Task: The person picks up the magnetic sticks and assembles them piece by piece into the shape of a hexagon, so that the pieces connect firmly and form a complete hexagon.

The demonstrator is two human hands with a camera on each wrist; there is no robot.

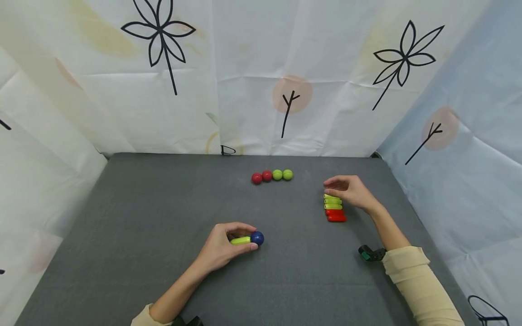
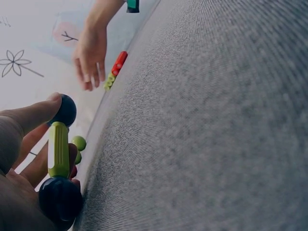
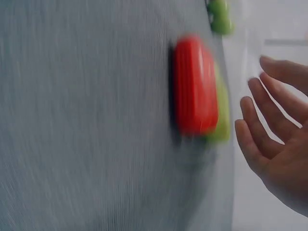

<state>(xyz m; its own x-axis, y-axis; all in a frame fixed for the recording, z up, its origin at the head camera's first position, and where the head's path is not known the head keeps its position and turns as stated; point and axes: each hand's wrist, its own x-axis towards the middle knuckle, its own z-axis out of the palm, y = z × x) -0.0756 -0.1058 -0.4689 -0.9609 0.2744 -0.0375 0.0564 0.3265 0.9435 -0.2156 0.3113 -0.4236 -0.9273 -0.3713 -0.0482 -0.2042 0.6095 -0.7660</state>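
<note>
My left hand (image 1: 222, 246) holds a yellow-green ribbed rod (image 2: 58, 149) between thumb and fingers. Dark blue balls are joined to both its ends; one blue ball (image 1: 257, 238) shows by the fingertips, the other blue ball (image 2: 60, 199) is hidden by the hand in the head view. My right hand (image 1: 352, 192) hovers at the far end of a row of short rods, its fingers loosely bent and holding nothing. In that row, yellow-green rods (image 1: 333, 207) lie side by side, with red rods (image 1: 336, 218) at the near end.
Farther back on the grey table (image 1: 163, 199) two red balls (image 1: 262, 176) and two green balls (image 1: 282, 174) sit in a line. A white patterned curtain (image 1: 253, 108) encloses the back and sides. Each wrist wears a dark camera band (image 1: 372, 253).
</note>
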